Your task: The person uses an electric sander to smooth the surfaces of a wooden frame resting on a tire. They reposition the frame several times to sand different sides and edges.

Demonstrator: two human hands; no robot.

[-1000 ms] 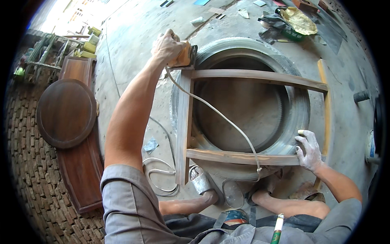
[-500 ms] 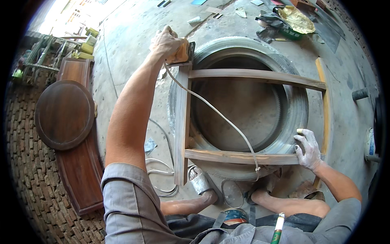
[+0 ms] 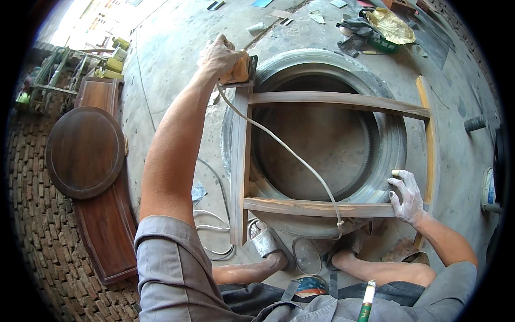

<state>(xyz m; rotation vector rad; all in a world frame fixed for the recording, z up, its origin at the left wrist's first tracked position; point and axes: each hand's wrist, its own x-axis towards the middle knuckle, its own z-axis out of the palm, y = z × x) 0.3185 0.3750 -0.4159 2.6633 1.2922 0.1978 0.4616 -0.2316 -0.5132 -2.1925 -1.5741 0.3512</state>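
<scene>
My left hand [image 3: 217,55] is wrapped over an orange power sander [image 3: 237,70], which sits on the far end of the left rail of a wooden frame [image 3: 240,161]. A pale cord [image 3: 281,140] runs from the sander across the frame's opening to the near crossbar. My right hand [image 3: 409,199], coated in white dust, grips the right end of that near crossbar [image 3: 316,207], beside the right rail. One of its fingertips has a yellowish covering. The frame lies across a large dusty tyre [image 3: 394,139] on the floor.
Left of me, a dark round wooden top [image 3: 86,152] rests on a long brown panel [image 3: 107,236] beside stacked bricks [image 3: 32,188]. Cable loops [image 3: 212,228] lie near my feet. Cloth and a yellowish bag [image 3: 391,26] sit far right. A cigarette [image 3: 367,300] juts in below.
</scene>
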